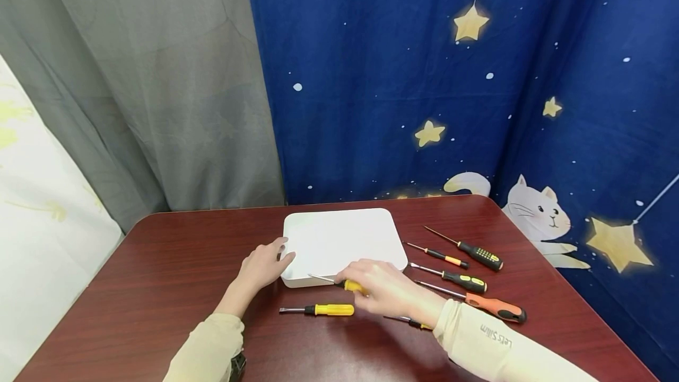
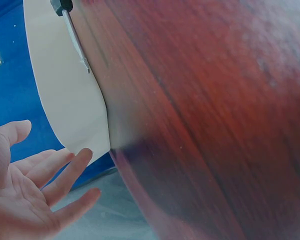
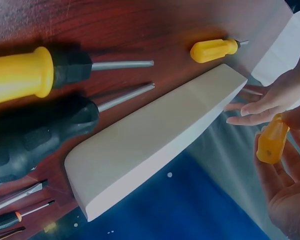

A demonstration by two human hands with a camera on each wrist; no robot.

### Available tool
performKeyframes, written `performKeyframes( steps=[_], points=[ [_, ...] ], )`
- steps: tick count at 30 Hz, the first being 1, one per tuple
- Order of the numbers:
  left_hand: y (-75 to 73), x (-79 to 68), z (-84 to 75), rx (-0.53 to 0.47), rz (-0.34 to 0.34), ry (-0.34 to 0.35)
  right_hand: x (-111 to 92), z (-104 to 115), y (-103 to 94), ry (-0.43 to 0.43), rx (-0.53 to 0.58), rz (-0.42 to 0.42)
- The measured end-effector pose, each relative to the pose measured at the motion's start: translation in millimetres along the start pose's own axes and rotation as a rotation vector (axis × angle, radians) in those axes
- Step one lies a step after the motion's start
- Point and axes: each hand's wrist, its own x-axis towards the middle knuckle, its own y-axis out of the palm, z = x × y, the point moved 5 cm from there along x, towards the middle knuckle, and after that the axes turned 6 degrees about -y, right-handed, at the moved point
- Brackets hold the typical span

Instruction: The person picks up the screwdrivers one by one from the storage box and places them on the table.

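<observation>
My right hand [image 1: 379,285] pinches a screwdriver with a yellow and black handle [image 1: 352,286] over the front edge of a white box [image 1: 345,240]. The metal shaft [image 1: 320,278] points left. In the right wrist view, the handle's yellow end [image 3: 273,142] shows between thumb and fingers. My left hand [image 1: 262,264] is at the box's left side, fingers spread and thumb over the top. From the left wrist, the left hand [image 2: 37,187] appears with loosely extended fingers at the box corner. A yellow-handled flathead screwdriver [image 1: 333,309] lies in front of the box.
Right of the box lie an orange and black screwdriver [image 1: 495,306], a black and yellow one [image 1: 464,280], a slim one [image 1: 448,258] and a dotted-handle one [image 1: 480,255]. Another screwdriver [image 1: 416,323] is partly hidden under my right forearm. Curtains [image 1: 382,75] hang behind the table [image 1: 201,240].
</observation>
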Motion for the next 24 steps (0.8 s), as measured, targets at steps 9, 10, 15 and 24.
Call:
performKeyframes(
  steps=[9,10,15,24],
  points=[
    [-0.4,0.1,-0.5,0.005,-0.005,0.001,-1,5,5.6,-0.046,0.009,-0.019],
    [-0.3,0.2,-0.4,0.005,-0.005,0.001,-1,5,6.1,-0.047,0.014,-0.016],
    [-0.2,0.3,0.0,0.003,0.001,-0.003,-2,6,8.6,-0.044,0.038,0.0],
    [0.7,1.0,1.0,0.007,0.003,-0.01,-2,9,12.8,-0.055,0.045,0.013]
  ],
)
